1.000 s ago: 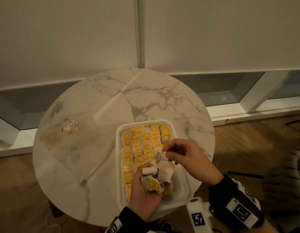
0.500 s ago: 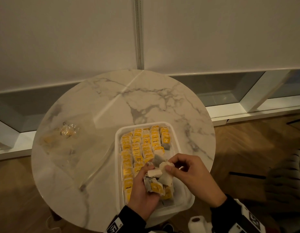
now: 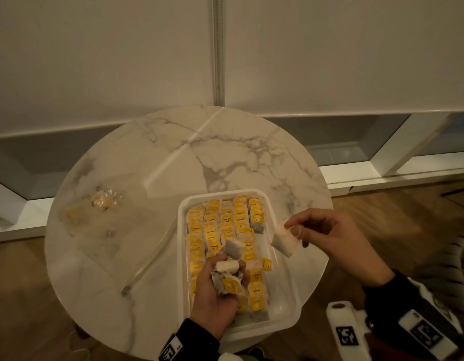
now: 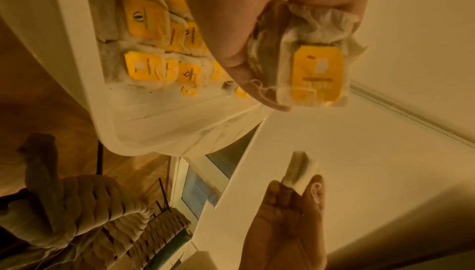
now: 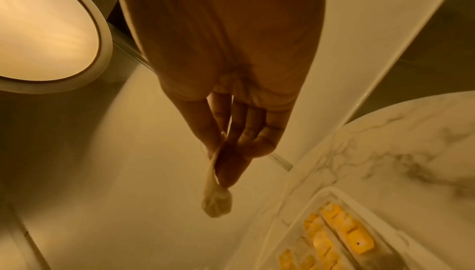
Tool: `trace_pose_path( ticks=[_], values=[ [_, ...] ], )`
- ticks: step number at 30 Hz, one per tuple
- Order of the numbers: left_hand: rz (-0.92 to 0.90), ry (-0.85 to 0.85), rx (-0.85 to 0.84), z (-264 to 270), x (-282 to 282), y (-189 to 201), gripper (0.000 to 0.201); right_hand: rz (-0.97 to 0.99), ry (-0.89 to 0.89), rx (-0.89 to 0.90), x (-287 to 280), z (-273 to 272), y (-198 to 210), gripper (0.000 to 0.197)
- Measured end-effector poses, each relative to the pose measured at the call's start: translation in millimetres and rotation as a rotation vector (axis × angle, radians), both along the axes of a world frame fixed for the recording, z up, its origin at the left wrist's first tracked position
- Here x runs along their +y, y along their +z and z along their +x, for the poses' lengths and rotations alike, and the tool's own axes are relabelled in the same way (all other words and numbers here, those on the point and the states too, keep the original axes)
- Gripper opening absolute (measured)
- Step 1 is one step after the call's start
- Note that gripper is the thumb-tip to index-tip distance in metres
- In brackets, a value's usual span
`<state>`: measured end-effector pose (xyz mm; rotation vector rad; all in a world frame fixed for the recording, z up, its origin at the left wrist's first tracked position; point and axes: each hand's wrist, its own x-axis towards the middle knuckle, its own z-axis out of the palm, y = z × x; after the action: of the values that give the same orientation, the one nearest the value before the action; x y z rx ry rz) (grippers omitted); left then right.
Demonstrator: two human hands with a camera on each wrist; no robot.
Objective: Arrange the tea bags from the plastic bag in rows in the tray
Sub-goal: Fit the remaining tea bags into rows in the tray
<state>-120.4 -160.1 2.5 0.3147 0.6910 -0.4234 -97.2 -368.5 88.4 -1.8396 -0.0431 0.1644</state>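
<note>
A white tray (image 3: 283,303) on the round marble table holds rows of tea bags with yellow tags (image 3: 225,225). My left hand (image 3: 220,290) hovers over the tray's near half and grips a bunch of tea bags (image 3: 229,272); the left wrist view shows them crumpled in the fingers (image 4: 316,59). My right hand (image 3: 327,233) is above the tray's right rim and pinches one white tea bag (image 3: 284,242) between thumb and fingers, also seen hanging from the fingertips in the right wrist view (image 5: 216,201). The clear plastic bag (image 3: 103,201) lies flat at the table's left.
The marble table (image 3: 238,157) stands against a low window ledge under white blinds. Wooden floor surrounds it. A woven grey seat (image 4: 77,203) is at the lower right. The tray's near right part (image 3: 283,277) has no tea bags in it.
My right hand has pulled one tea bag out of the bunch in my left hand and carried it to the right, above the tray's right rim. The left hand stayed over the tray.
</note>
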Motion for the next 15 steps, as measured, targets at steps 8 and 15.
trace_pose_path(
  ticks=[8, 15],
  values=[
    [0.06, 0.013, -0.012, -3, 22, -10, 0.035, -0.478, 0.237, 0.097, 2, 56, -37, 0.019],
    [0.076, 0.025, -0.047, -7, 32, -12, 0.03, -1.023, 0.473, 0.186, 35, 108, -65, 0.003]
  ],
)
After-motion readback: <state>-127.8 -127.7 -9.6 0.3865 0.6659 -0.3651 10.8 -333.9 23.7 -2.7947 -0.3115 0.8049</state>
